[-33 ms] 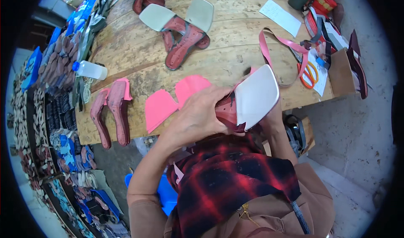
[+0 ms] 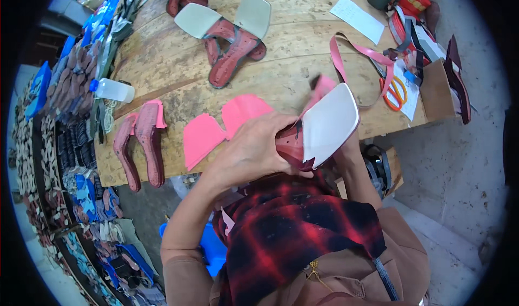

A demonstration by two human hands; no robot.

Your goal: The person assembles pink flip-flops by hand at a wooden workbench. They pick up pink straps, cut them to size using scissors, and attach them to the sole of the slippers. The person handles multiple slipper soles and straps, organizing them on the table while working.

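My left hand (image 2: 254, 149) grips the dark red upper of a sandal (image 2: 292, 143), held above the near edge of the wooden table (image 2: 281, 84). The sandal's pale grey, square-toed sole (image 2: 330, 124) is turned up toward me. My right hand (image 2: 350, 146) comes up behind that sole and holds the sandal from the other side, with its fingers hidden. A small pink piece (image 2: 323, 85) sticks up behind the sole. Two pink cut pieces (image 2: 203, 135) lie on the table just left of my left hand.
A pair of red-pink sandals (image 2: 141, 143) lies at the table's left, with a plastic bottle (image 2: 111, 89) beyond. Another sandal pair (image 2: 227, 41) lies farther back. A pink strap (image 2: 346, 57), orange scissors (image 2: 393, 92), white paper (image 2: 357, 19) and a cardboard box (image 2: 435, 89) sit right. Shoe parts (image 2: 81, 79) line the left.
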